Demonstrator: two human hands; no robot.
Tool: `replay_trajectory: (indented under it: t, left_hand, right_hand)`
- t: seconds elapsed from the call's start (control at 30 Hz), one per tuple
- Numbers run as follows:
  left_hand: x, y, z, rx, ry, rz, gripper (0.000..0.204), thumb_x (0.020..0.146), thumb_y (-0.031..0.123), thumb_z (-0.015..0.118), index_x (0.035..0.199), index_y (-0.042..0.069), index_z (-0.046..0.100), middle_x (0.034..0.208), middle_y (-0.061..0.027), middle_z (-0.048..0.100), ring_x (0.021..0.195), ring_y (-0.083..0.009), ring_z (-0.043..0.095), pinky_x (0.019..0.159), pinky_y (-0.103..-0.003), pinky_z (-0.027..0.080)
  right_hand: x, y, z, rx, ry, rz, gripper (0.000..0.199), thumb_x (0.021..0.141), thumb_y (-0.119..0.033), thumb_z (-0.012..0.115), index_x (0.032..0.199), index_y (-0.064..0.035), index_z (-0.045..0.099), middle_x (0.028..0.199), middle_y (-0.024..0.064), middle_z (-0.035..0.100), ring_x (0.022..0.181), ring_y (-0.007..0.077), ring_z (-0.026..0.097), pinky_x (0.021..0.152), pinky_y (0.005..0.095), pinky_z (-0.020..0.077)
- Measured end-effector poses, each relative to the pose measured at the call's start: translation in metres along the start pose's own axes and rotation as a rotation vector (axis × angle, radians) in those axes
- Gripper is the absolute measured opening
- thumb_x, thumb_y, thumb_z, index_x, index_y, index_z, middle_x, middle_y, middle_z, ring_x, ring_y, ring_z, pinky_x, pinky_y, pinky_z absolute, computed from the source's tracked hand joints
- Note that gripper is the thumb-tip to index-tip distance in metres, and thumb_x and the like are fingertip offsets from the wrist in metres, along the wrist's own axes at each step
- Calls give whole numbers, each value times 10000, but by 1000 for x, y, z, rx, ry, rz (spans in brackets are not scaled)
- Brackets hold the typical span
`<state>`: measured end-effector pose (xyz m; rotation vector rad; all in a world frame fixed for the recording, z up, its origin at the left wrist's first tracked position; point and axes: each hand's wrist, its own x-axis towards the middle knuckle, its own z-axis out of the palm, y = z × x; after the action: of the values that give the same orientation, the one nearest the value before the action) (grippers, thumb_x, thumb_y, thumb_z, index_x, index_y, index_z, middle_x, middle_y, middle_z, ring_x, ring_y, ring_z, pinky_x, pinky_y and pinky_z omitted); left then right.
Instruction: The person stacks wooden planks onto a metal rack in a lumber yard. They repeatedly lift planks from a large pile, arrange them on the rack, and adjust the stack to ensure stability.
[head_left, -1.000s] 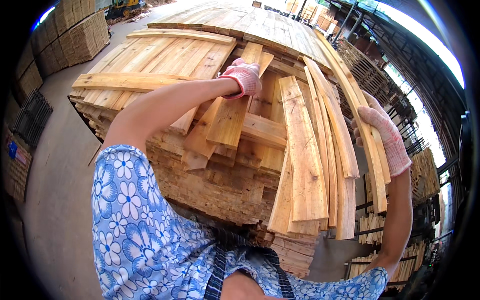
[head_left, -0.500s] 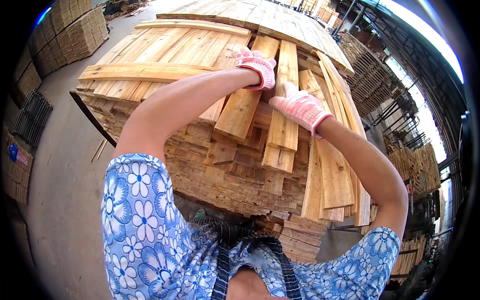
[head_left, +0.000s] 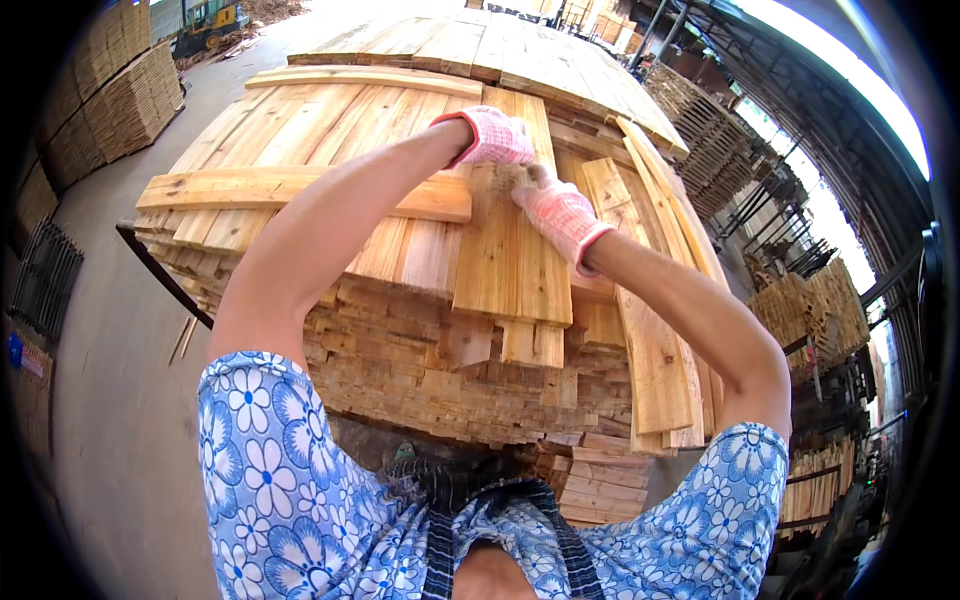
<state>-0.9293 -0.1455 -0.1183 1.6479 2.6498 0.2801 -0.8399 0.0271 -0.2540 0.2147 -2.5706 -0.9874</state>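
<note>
Two gloved hands are at work on a pair of boards lying side by side, lengthwise, on top of a big timber stack (head_left: 400, 375). From where I stand, the left hand (head_left: 495, 138) sits over the upper part of the pair, its fingers partly curled; I can't tell whether they close on the wood. The right hand (head_left: 558, 212) is just beside it, angled in from the right over the right board (head_left: 543, 275), fingers bent towards the seam; its grip is hidden too. The left board (head_left: 485, 255) lies against the laid planks (head_left: 385, 125), where a batten (head_left: 220, 188) runs crosswise, ending near it. A second batten (head_left: 370, 76) lies farther back. Under the pair, a lower board (head_left: 533, 343) pokes out at the near end. Right of the hands, loose boards (head_left: 655, 350) lie at a slant, overlapping, partly behind the right forearm. Floral sleeves (head_left: 265, 440) cover the person's upper arms.
</note>
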Motion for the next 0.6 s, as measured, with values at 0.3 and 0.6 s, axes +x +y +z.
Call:
replay_trajectory:
  t: [0.3, 0.6]
  left_hand:
    - [-1, 10, -11, -44, 16, -68, 587, 869, 432, 532, 1263, 7, 622, 1193, -251, 693, 1100, -373, 675, 926, -454, 521]
    - [50, 94, 28, 319, 133, 441, 380, 960, 263, 456, 1220, 34, 612, 1232, -221, 673, 1128, -361, 659, 946, -447, 522]
  right_hand:
    - [-36, 58, -165, 431, -235, 421, 651, 950, -583, 528, 1337, -60, 547, 1179, 308, 633, 1139, 433, 614, 976, 511, 467]
    - [-95, 112, -120, 655, -415, 570, 610, 844, -500, 621, 1256, -51, 626, 1166, 290, 666, 1114, 467, 631, 949, 521, 508]
